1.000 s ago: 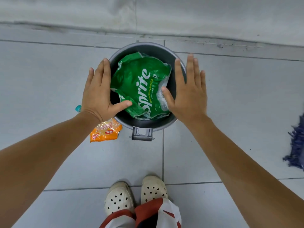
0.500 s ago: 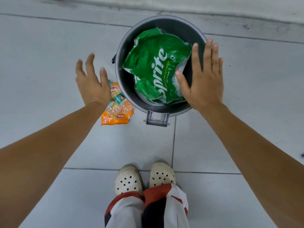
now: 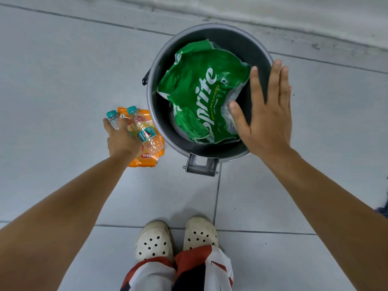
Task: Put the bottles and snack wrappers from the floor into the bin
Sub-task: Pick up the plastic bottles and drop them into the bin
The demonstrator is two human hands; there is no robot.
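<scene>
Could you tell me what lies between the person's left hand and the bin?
In the head view, a clear bottle with a teal cap lies on an orange snack wrapper between the left hand and the bin.

1. We read "Sprite" in large white letters on the crumpled green plastic wrapper (image 3: 201,91) lying inside the round dark grey bin (image 3: 241,42).
2. Beside that word, on the same green wrapper, we make out small yellow print: "LEMON-LIME FLAVOURED", with a smaller line under it that is too fine for us to read surely.
3. We read "REAL", upside down, in a red oval on the orange snack wrapper (image 3: 147,159) lying on the floor just left of the bin.
4. The teal label on the clear plastic bottle (image 3: 144,131) over the orange wrapper is too blurred for us to read.
</scene>
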